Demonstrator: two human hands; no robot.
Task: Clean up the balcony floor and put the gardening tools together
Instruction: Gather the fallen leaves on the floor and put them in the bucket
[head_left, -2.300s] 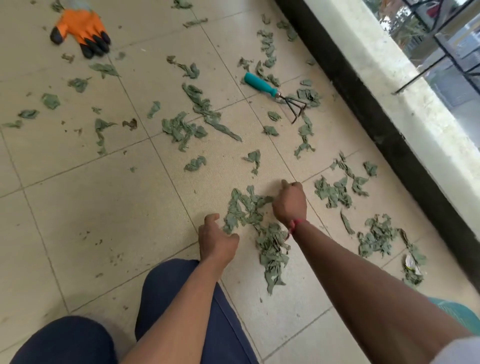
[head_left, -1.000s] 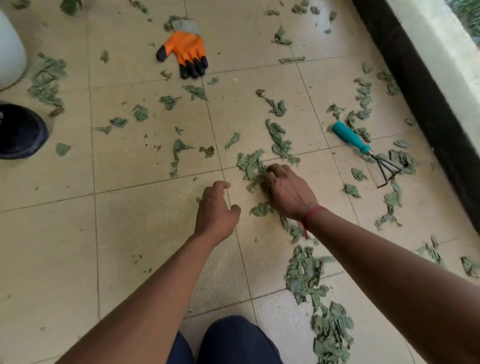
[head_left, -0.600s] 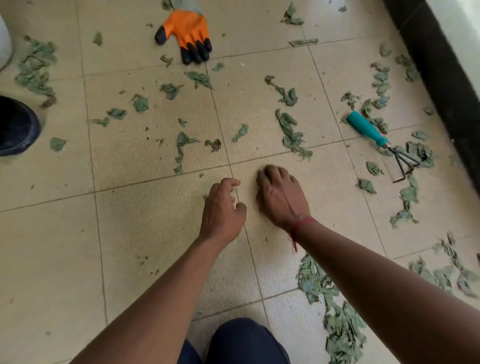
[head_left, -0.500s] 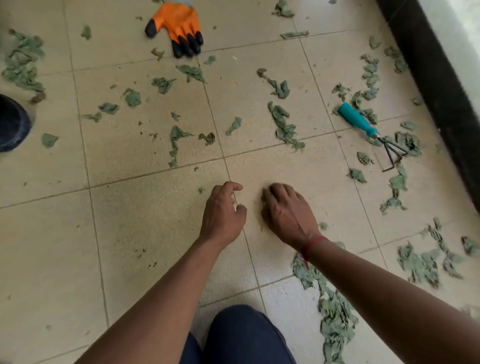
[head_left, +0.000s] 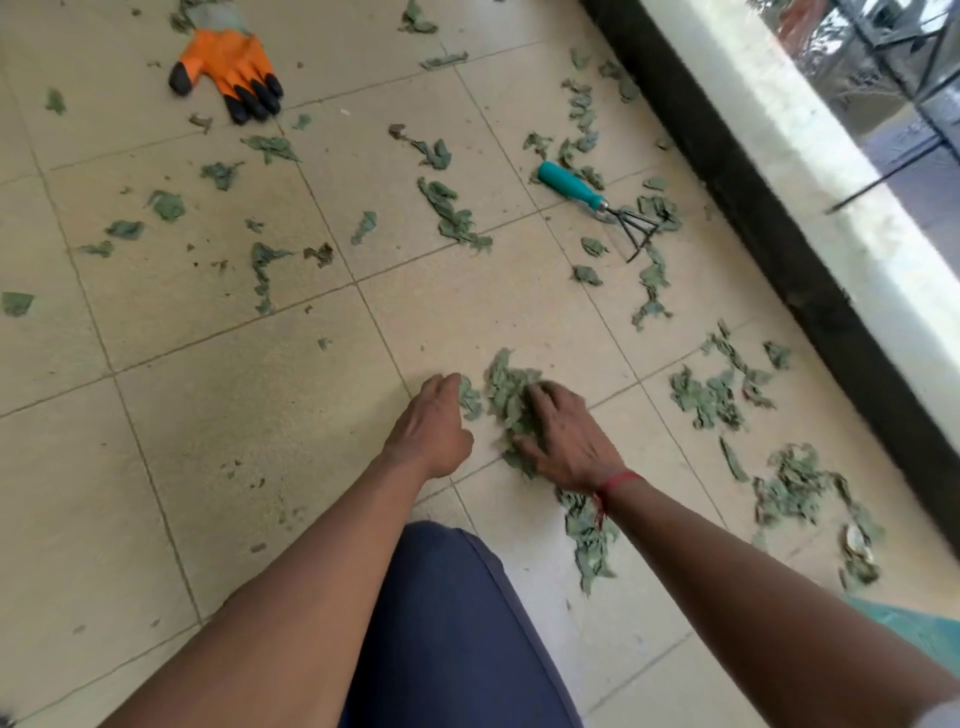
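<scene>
Swept nearer, torn green leaf scraps (head_left: 506, 395) heap under my right hand (head_left: 566, 436), fingers spread; my slack, empty left hand (head_left: 431, 423) touches their left edge. The teal-handled metal rake (head_left: 576, 189) lies far, near the black kerb (head_left: 753, 208); bare tile (head_left: 234, 415) left.

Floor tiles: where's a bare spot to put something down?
Mostly bare: the tiles left of the left hand, and the tile between the leaf pile and the rake. Crowded with leaves: around the rake and along the black wall base.

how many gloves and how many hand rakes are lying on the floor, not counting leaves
orange rubber glove with black fingertips: 1
teal-handled metal hand rake: 1
total: 2
</scene>
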